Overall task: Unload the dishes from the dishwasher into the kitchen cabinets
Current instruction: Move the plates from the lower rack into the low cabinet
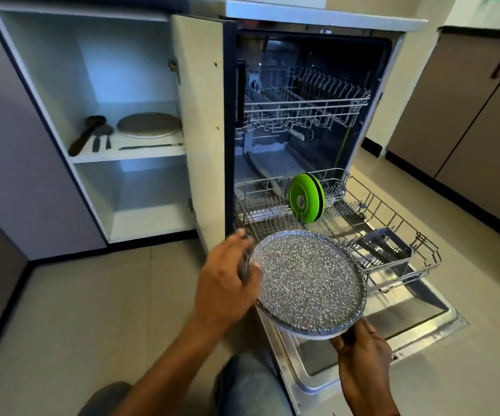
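Both hands: left hand (226,283), right hand (362,352) hold round, grey-speckled, flat pan (308,280).

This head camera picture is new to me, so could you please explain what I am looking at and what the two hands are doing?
The camera sits on a person's head and looks down and forward, so the two arms that reach in from below are the wearer's own. Ahead is an open dishwasher with its lower rack pulled out over the dropped door. The left hand and right hand together hold a speckled grey round pan by opposite edges, above the rack's near corner. A green round item stands on edge in the rack. To the left is an open cabinet; its upper shelf holds a flat round plate and a few dark utensils. The lower shelf looks bare.
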